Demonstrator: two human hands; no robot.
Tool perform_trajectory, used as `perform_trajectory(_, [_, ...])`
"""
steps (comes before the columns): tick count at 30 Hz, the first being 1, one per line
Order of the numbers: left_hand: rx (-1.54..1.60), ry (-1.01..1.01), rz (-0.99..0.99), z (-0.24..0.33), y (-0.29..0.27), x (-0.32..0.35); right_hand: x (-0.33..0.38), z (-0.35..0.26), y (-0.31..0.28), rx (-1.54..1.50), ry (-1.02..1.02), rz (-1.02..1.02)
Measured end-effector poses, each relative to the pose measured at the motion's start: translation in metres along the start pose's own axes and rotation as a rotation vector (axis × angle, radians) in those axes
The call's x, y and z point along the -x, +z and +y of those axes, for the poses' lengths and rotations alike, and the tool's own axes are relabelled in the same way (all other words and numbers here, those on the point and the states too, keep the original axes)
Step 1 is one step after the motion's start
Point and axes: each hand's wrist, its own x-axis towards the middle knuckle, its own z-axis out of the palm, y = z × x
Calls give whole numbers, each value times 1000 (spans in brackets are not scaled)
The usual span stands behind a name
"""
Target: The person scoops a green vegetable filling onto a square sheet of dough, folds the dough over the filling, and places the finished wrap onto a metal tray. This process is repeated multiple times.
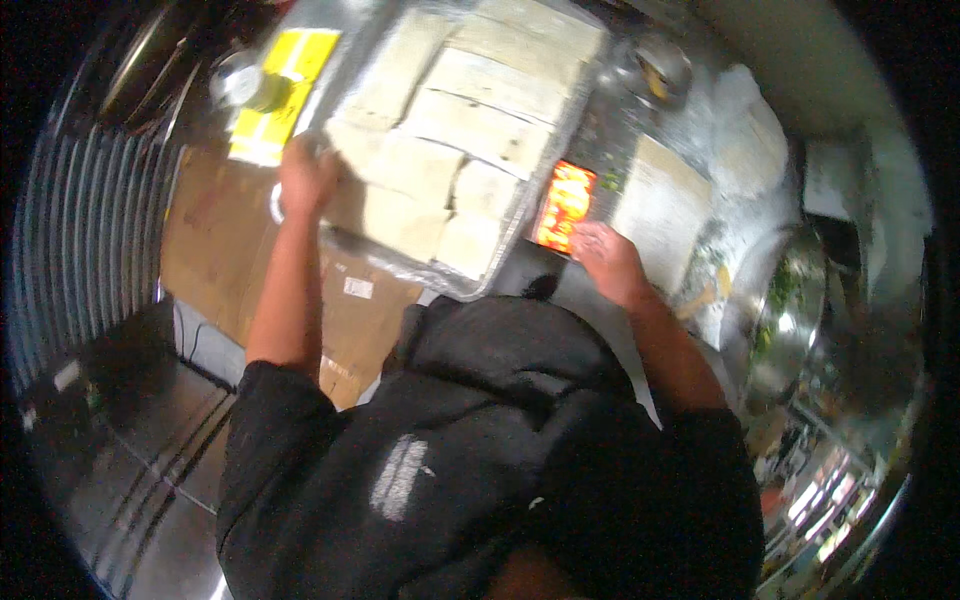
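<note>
at the upper middle of the frame, a large rectangular tray [455,283] with a shiny, foil-like rim. across it, pale flat slabs [475,128], perhaps dough or bread, in close rows with thin dark gaps between. covered nearly edge to edge, so seemingly well along in filling; no way to see whether anything remains, with the top end cut off by the frame.

at the tray's lower left edge, beside the slabs, the left hand [308,180], blurred; hard to make out whether gripping the rim or only resting there. right of the tray, apart from the slabs, the right hand [605,255], fingers fairly close together at the lower end of a glowing red-orange rectangle [567,205], perhaps a phone screen; whether pinching it or just above, impossible to say.

farther out, at upper left, a yellow-and-white sheet [297,60] beside a clear container [240,85]; at left, brown cardboard [215,225]. toward the right, on the grey surface [612,115], a whitish rectangular board [660,205], a small metal bowl [660,65], a cloudy plastic bag [748,135] and a wide metal bowl with green leaves [785,290].
</note>
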Motion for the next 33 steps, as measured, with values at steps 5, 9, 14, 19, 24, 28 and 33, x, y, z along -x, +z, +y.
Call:
perform_trajectory(5, [-170, 506, 138, 55, 14, 50, 115, 110, -83, 590, 350, 421])
perform_trajectory(9, [29, 641, 31, 128, 27, 95, 172, 179, -104, 881, 435, 550])
perform_trajectory(14, [155, 718, -287, 230, 72, 150, 188, 210, -112, 834, 302, 589])
perform_trajectory(19, [316, 742, -521, 303, 125, 185, 188, 224, -128, 783, 255, 579])
perform_trajectory(24, [244, 545, -724, 349, 175, 218, 190, 253, -143, 772, 165, 569])
perform_trajectory(28, [130, 481, -719, 366, 200, 233, 192, 265, -151, 763, 101, 525])
perform_trajectory(33, [140, 436, -708, 364, 211, 233, 198, 256, -167, 661, -72, 619])
